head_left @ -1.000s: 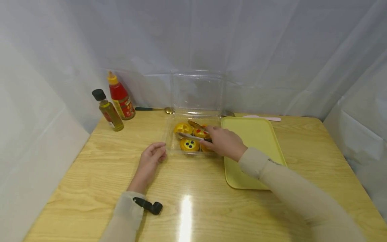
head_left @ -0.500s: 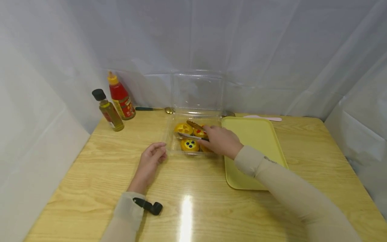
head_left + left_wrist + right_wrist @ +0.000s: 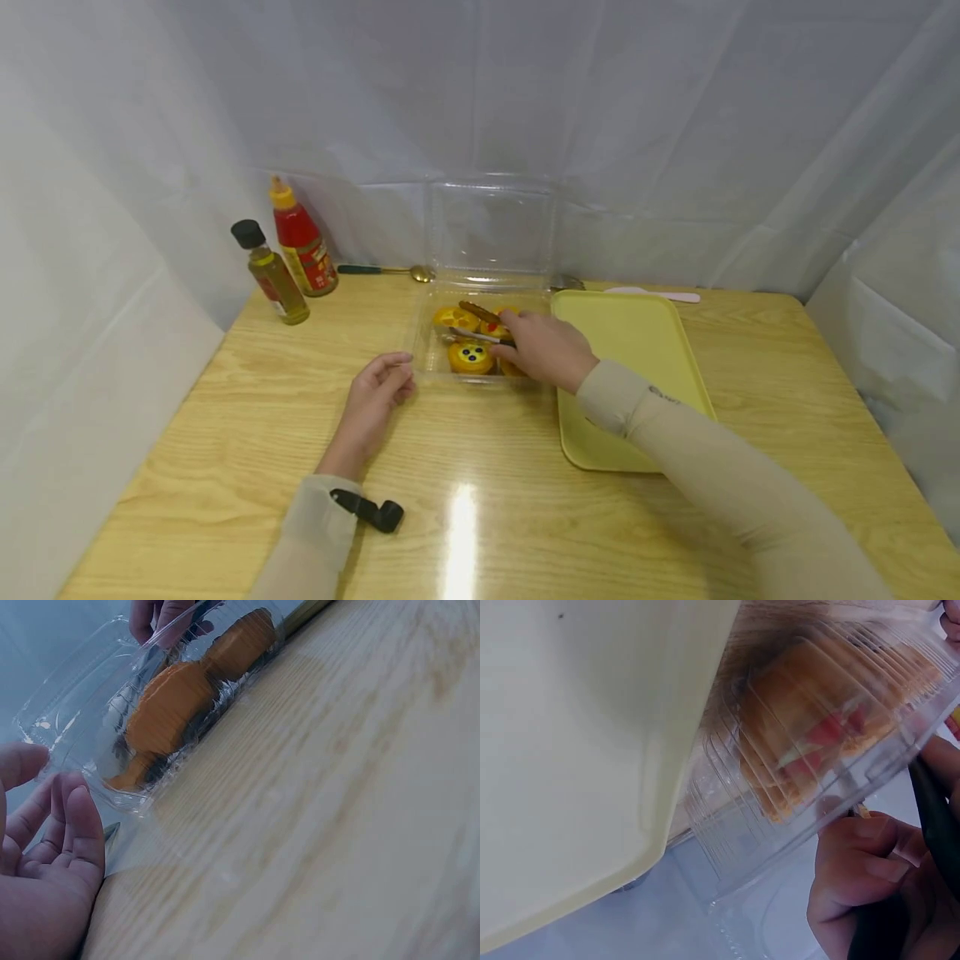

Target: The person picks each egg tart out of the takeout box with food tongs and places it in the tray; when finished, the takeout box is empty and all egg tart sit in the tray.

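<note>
My right hand (image 3: 551,350) grips dark-handled metal food tongs (image 3: 480,336) over a clear plastic clamshell box (image 3: 431,367). The tong arms are spread above the back tarts; whether they touch one cannot be told. In the box sit a tart with yellow-orange pieces (image 3: 448,317), a tart with red fruit (image 3: 810,727), a blueberry-topped tart (image 3: 470,357), and another tart mostly hidden under the right hand. My left hand (image 3: 375,392) rests beside the box's near left corner, fingers loosely bent; in the left wrist view a fingertip touches the box rim.
A yellow tray (image 3: 637,333) lies right of the box, under the right forearm. Behind are a gold spoon (image 3: 422,273), a fork (image 3: 568,282) and a pink utensil (image 3: 678,297). A red sauce bottle (image 3: 303,246) and an oil bottle (image 3: 272,279) stand at back left.
My right hand has shifted slightly left with the tongs, and the tong arms have drawn a little closer together. The left hand has stayed by the box corner.
</note>
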Available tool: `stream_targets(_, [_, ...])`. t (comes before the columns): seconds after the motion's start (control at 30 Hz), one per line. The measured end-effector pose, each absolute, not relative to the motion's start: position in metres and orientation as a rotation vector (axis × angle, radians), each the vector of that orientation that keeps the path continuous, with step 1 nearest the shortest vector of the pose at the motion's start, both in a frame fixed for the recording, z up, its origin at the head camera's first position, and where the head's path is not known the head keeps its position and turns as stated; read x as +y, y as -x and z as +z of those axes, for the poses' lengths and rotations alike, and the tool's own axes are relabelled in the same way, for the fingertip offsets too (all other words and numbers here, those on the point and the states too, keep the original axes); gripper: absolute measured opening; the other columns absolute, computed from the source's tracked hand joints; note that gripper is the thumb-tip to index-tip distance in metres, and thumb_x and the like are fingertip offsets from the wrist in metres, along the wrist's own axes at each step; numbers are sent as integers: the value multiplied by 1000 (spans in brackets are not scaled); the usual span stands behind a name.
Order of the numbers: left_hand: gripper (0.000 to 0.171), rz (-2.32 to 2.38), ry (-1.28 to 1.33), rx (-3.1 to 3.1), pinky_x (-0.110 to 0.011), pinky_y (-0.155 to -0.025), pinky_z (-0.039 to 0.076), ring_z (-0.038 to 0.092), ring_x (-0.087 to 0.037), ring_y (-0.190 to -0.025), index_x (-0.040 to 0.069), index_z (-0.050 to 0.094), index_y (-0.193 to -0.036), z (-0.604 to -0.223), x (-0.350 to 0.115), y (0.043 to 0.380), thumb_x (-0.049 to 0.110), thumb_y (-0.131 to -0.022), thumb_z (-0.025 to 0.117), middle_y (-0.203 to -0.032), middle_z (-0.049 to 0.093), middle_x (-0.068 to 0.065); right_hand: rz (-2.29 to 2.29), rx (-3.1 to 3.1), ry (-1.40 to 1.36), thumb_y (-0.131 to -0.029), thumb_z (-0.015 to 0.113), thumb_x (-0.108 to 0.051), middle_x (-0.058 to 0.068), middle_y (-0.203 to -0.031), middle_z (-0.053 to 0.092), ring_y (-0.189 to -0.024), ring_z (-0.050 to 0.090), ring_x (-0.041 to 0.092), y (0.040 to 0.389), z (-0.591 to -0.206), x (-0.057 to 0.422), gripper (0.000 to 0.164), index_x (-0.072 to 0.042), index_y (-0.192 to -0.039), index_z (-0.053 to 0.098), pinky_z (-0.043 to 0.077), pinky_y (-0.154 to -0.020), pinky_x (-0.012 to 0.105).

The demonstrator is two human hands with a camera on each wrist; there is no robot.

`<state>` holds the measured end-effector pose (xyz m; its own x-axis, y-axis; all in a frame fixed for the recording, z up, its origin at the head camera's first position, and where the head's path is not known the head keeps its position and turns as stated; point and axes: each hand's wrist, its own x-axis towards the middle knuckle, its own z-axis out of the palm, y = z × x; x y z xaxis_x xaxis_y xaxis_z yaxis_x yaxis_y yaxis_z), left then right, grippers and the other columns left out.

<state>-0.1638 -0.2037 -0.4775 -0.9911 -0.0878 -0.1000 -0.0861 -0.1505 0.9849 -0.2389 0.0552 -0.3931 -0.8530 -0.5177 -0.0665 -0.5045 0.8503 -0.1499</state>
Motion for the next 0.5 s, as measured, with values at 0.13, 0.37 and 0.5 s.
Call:
stream_targets(0.13, [35, -2383, -200, -2034, -28, -81, 53, 59, -17, -87, -8, 51, -130, -479, -203, 164, 13, -101, 56, -95, 59, -9, -204, 2930, 808, -98, 53, -53, 8, -122, 64, -93, 66, 24, 239, -397, 58, 58, -15, -141, 49, 56, -71, 43])
stream_targets(0.37, [37, -2386, -192, -2030, -28, -81, 53, 59, -17, -88, -8, 50, -131, -479, -204, 165, 14, -102, 56, -93, 59, -5, -242, 2957, 806, -98, 51, -54, 11, -128, 62, -97, 66, 29, 238, -399, 61, 59, -15, -143, 47, 56, -76, 47])
stream_targets(0.5, [36, -2393, -190, -2019, -28, -81, 53, 59, -17, -89, -7, 51, -131, -479, -204, 164, 13, -102, 56, -92, 59, -2, -267, 2987, 798, -98, 51, -54, 9, -125, 63, -87, 67, 27, 236, -397, 64, 58, -16, -141, 49, 56, -71, 46])
